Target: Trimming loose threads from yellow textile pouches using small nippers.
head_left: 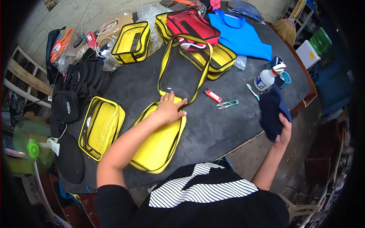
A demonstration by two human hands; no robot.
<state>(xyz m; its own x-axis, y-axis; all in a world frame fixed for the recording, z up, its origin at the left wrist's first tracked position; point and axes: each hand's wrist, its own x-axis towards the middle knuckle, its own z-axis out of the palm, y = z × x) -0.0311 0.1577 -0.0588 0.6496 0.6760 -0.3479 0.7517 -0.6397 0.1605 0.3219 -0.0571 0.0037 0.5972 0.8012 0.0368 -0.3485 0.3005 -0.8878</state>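
My left hand point(170, 109) lies spread on the hinge side of a yellow bag point(157, 146) with dark trim. Its clear lid point(180, 72), edged in yellow and black, is folded back away from me. At the right, over the table's edge, my right hand point(284, 129) grips a dark navy cloth point(270, 114). To the left stands a second yellow bag point(102, 127) with a clear top. A red cutter-like item point(212, 95) and green-handled thread snips point(229, 103) lie between my hands.
Near the cloth are a white spray bottle point(265, 80), a toothbrush point(252, 92) and a blue cup point(286, 78). A red bag point(194, 26) rests on yellow ones at the back, beside a blue bag point(239, 36). Black pouches point(81, 81) and a small fan point(33, 149) are left.
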